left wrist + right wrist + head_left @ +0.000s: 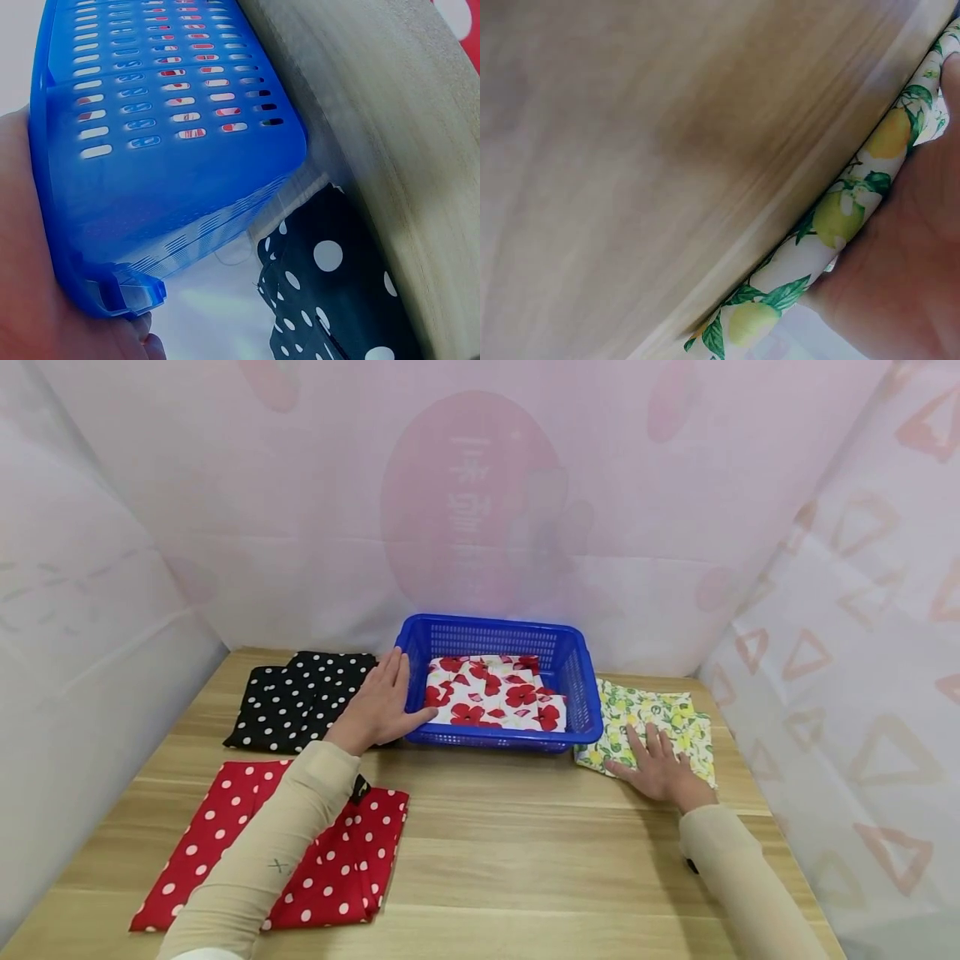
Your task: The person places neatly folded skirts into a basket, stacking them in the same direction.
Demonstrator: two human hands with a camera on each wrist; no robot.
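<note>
My left hand [381, 700] lies with straight fingers along the left rim of a blue plastic basket [491, 742], its thumb reaching over the front left corner. The left wrist view has the palm against the rim of that basket [180, 172]. Inside the basket lies a folded white cloth with red flowers [495, 693]. On the right, my right hand [656, 764] rests with spread fingers on a folded lemon-print cloth [690, 727]. The right wrist view shows the palm above the folded edge of the lemon-print cloth [840, 214].
A folded black cloth with white dots [288, 702] lies left of the basket, partly behind my left hand. Nearer on the wooden table [525, 860], a red polka-dot cloth [345, 868] lies under my left forearm. White printed sheets [322, 502] wall the table's back and sides.
</note>
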